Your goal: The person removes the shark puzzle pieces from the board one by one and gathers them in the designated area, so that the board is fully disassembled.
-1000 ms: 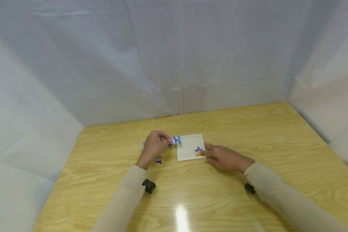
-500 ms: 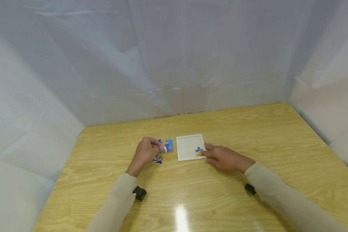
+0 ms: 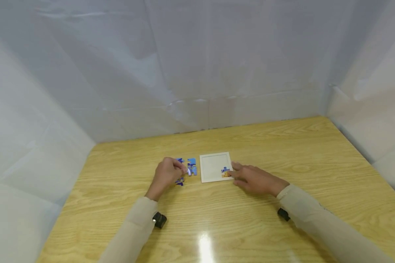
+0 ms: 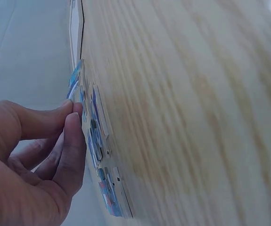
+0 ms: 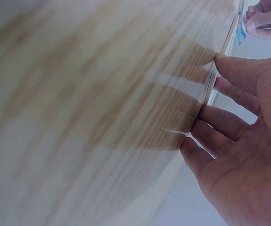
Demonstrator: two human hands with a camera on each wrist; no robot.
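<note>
A: What is seen, from the largest thing down?

B: A light wooden table (image 3: 283, 153) is seen, and on it a square white puzzle tray (image 3: 214, 165), steadied at its near right corner by the flat, relaxed fingers of the right hand (image 3: 253, 179).

A: How much is judged done?

B: Only one blue-and-orange piece (image 3: 225, 171) is seated, just by those fingertips; the tray is otherwise bare. Loose blue puzzle pieces (image 3: 191, 166) lie left of the tray, and one of them is pinched by the curled left hand (image 3: 166, 174). Most is left.
</note>
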